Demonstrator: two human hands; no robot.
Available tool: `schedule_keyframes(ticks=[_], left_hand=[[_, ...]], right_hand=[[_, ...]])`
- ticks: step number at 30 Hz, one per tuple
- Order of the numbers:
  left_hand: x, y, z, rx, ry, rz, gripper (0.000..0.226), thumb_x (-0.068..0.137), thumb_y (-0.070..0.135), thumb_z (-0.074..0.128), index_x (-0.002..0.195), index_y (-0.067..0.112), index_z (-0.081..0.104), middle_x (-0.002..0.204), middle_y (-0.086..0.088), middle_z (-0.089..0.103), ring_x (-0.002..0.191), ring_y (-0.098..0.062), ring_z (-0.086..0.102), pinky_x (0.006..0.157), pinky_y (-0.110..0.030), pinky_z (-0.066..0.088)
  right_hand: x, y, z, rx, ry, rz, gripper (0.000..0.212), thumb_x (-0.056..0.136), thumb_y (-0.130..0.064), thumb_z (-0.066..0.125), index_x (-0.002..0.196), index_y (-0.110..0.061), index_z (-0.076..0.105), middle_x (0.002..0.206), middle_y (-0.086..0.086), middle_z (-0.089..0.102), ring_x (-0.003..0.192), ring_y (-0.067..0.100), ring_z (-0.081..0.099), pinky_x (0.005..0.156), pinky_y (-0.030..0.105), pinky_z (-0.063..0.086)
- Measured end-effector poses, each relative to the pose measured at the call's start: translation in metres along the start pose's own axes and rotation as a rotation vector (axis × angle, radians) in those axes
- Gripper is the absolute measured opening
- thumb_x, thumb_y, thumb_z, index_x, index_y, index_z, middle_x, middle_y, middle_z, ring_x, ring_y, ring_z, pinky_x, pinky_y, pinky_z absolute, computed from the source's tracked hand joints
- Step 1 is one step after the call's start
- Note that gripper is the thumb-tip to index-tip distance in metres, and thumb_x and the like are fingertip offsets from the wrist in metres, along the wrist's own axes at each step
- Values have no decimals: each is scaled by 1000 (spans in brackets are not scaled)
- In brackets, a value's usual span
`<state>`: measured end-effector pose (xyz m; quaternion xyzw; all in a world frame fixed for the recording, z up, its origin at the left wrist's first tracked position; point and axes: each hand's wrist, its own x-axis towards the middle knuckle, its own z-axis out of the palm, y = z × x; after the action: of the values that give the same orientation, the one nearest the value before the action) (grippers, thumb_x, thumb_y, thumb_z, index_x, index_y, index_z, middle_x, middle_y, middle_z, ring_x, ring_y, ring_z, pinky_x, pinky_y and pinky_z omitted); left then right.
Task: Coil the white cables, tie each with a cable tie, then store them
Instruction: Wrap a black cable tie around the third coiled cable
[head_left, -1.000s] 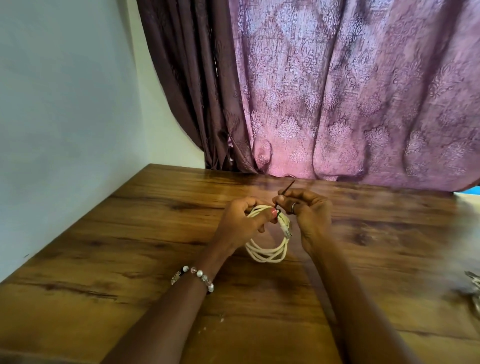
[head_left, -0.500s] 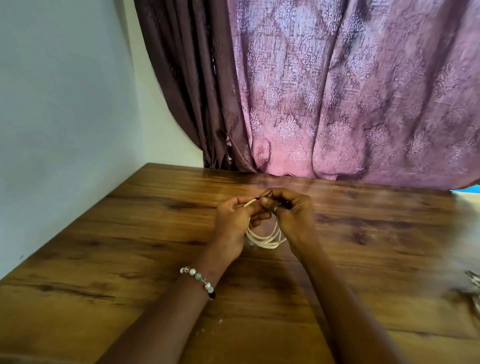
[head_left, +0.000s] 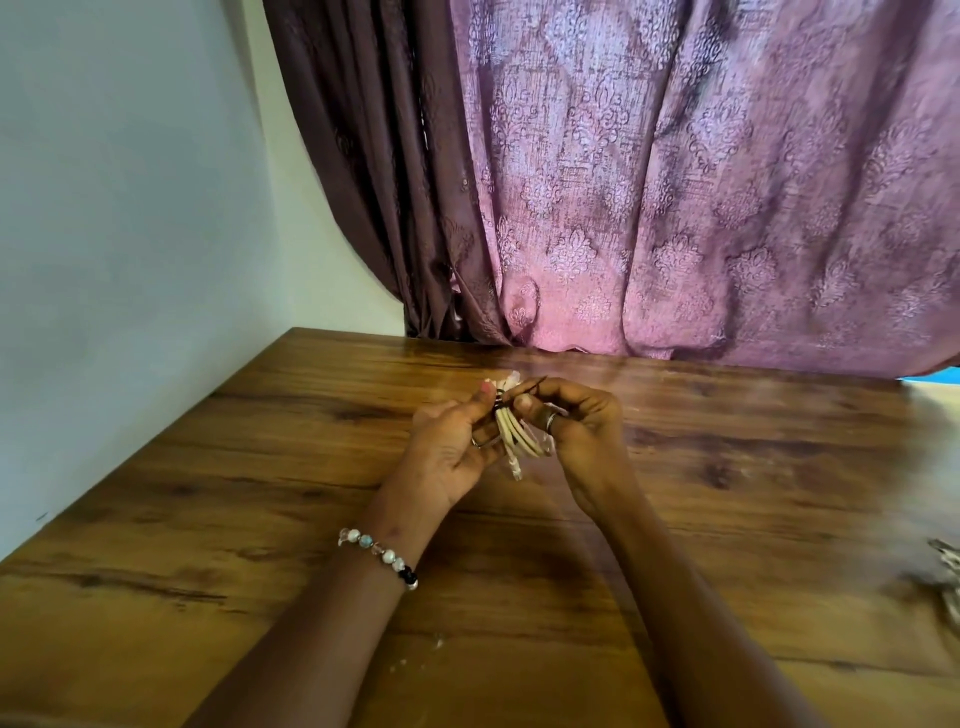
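Above the wooden surface (head_left: 260, 519), one coiled white cable (head_left: 511, 434) is pinched by both hands, left hand (head_left: 449, 449) and right hand (head_left: 576, 423), the right's grip also holding one dark cable tie (head_left: 524, 387).

One coiled cable (head_left: 511, 436), two hands.

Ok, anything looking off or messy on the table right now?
Nothing serious. The white cable coil is bunched between both hands, the dark cable tie wrapped near its top. Small pale flecks lie on the wooden table near the front edge, and a blurred tangle sits at the right edge.
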<state>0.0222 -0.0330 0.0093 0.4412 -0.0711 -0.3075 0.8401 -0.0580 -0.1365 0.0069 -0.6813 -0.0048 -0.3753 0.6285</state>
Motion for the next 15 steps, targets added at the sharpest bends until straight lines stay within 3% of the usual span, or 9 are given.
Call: schedule_keyframes(ticks=[3, 9, 15], left_hand=[[-1, -3, 2, 2, -10, -11, 11, 92, 11, 59, 90, 0, 60, 65, -10, 70, 55, -20, 68, 59, -38, 58], [-1, -2, 2, -23, -36, 46, 20, 88, 7, 61, 105, -2, 63, 82, -14, 70, 68, -24, 68, 81, -49, 53], [-4, 1, 0, 6, -136, 26, 18, 86, 1, 59, 102, -4, 64, 79, -15, 72, 70, -23, 72, 70, -41, 58]], right_hand=[[-2, -1, 3, 70, 60, 29, 12, 82, 9, 62, 91, 8, 69, 86, 15, 71, 78, 21, 66, 71, 31, 55], [-4, -5, 10, 307, 195, 109, 14, 76, 12, 65, 90, 14, 64, 74, 7, 72, 65, 14, 68, 57, 23, 54], [-1, -9, 5, 256, 213, 108, 11, 77, 12, 64, 83, 3, 67, 70, 3, 72, 65, 12, 67, 60, 21, 53]])
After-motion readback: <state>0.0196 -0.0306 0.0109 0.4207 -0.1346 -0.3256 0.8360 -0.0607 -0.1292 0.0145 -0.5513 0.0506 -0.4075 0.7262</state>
